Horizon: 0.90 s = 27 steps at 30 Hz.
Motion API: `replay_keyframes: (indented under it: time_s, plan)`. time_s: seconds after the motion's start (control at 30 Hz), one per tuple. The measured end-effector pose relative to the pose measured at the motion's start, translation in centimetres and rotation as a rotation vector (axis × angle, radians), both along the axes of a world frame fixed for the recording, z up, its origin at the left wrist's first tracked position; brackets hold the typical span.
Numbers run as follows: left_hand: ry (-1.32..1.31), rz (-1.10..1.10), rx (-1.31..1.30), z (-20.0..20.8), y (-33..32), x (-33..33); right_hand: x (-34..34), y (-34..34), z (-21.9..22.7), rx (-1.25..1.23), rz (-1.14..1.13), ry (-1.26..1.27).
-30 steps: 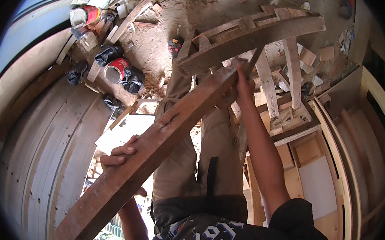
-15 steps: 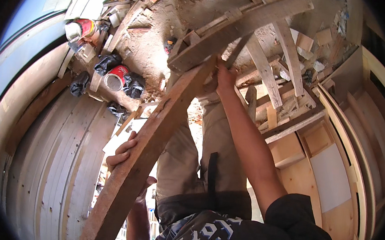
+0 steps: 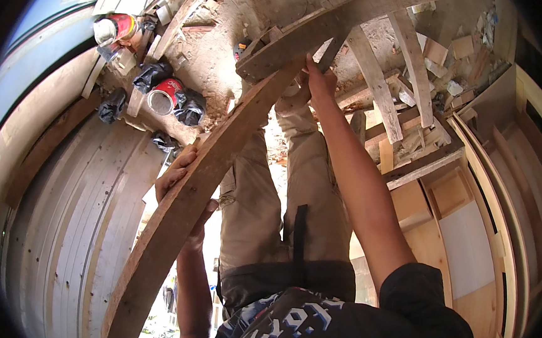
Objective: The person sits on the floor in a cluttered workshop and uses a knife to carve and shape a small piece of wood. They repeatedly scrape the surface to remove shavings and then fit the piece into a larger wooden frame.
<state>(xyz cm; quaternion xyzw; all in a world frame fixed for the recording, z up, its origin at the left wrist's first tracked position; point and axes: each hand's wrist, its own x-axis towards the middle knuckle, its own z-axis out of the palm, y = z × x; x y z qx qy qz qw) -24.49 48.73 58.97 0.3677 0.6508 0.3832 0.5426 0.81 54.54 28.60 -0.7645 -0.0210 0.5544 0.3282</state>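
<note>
A long wooden beam slants from the lower left up to the middle of the view. My left hand wraps around it, fingers over the left edge and thumb on the right side. Near the beam's far end, my right hand is closed against its right side; its fingers are partly hidden. That far end meets a thick weathered plank, part of a rough wooden trestle with slanted legs. Whether the beam rests on the plank or only touches it, I cannot tell.
Wooden boards lie along the left. Beyond them are a red can, crumpled black plastic and another red-and-yellow can. Wood scraps litter the dusty floor. Light wooden cabinet frames stand at the right.
The beam has rolled, so its broad dark face shows more. Both hands have shifted with it, the right one slightly farther away. The trestle sits a little higher in view.
</note>
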Motion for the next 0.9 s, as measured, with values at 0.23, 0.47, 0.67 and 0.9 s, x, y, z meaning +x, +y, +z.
replay_keyframes:
  time_s: [0.23,0.47,0.67,0.9]
  plan:
    - [0.037,-0.001,0.0,0.2,0.1,0.0,-1.7,-1.2,5.6,0.015,-0.157,0.258]
    - [-0.033,0.01,0.1,-0.9,-0.3,-0.2,-2.5,-1.7,7.6,-0.035,-0.226,0.37]
    - [-0.1,-0.002,0.089,-1.4,-0.9,-1.0,-2.2,-2.0,7.0,-0.056,-0.208,0.364]
    - [-0.167,0.037,0.071,-1.0,-0.6,-0.8,-1.3,-3.0,5.7,-0.089,-0.181,0.408]
